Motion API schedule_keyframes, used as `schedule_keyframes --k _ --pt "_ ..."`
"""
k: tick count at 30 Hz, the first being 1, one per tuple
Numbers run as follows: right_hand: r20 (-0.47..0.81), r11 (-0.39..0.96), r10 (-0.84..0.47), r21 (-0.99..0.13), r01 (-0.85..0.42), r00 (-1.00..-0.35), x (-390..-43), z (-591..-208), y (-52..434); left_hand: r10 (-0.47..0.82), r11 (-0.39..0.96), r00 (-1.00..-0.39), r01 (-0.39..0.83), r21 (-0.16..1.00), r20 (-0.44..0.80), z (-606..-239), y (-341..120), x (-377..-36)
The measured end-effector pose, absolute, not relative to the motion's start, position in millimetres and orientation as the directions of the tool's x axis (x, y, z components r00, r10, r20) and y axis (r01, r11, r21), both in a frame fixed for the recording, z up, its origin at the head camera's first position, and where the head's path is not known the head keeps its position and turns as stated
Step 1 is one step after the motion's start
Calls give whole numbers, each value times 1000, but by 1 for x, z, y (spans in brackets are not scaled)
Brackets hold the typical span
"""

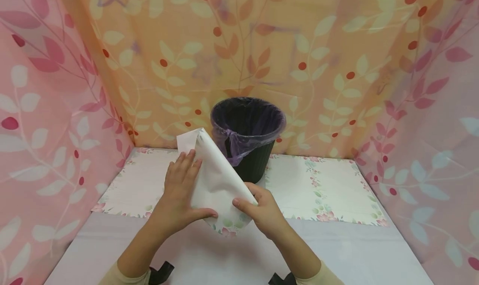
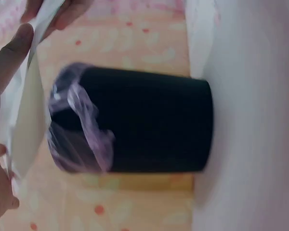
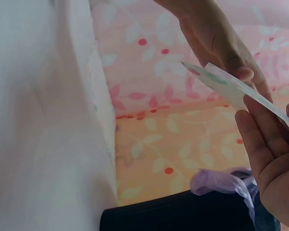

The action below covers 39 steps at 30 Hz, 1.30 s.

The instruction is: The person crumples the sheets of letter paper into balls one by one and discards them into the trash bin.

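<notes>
A white sheet of paper (image 1: 218, 175) with a floral printed border is folded into a pointed shape, its layers slightly apart in the right wrist view. My left hand (image 1: 177, 193) lies on the left part of its upper face, fingers straight and thumb spread across the lower part. With the thumb on top and the fingers underneath, my right hand (image 1: 263, 210) pinches the sheet's right edge. A small flap stands out at the upper left corner. Beyond the paper stands a black bin (image 1: 256, 162), partly hidden by it in the head view.
A purple plastic bag (image 1: 243, 141) lines the bin and is knotted at its rim. White floral-bordered sheets (image 1: 290, 185) cover the table's back part, with a pale cloth (image 1: 337, 247) in front. Patterned fabric walls (image 1: 337, 69) surround the table on three sides.
</notes>
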State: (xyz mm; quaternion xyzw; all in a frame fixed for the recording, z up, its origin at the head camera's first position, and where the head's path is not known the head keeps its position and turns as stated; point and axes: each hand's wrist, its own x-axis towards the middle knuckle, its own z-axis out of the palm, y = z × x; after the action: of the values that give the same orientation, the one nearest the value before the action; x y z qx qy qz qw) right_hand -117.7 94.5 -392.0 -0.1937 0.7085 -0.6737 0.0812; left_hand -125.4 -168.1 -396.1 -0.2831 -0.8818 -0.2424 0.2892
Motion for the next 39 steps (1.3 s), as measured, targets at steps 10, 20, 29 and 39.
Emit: schedule_keyframes --k 10,20,29,39 --pt "240 -24 -417 -967 -253 -877 -110 -380 119 343 732 -715 610 304 609 -378 -136 -109" --pt "419 -68 -553 -884 -463 -720 -105 -376 130 412 650 -715 665 367 565 -380 -123 -103" --pt "516 -1 -551 -786 -618 -656 -105 -369 138 474 593 -661 728 344 581 -381 -127 -97" --pt "554 354 -372 -657 -666 -745 -111 -361 156 434 602 -713 684 412 551 -383 -128 -98"
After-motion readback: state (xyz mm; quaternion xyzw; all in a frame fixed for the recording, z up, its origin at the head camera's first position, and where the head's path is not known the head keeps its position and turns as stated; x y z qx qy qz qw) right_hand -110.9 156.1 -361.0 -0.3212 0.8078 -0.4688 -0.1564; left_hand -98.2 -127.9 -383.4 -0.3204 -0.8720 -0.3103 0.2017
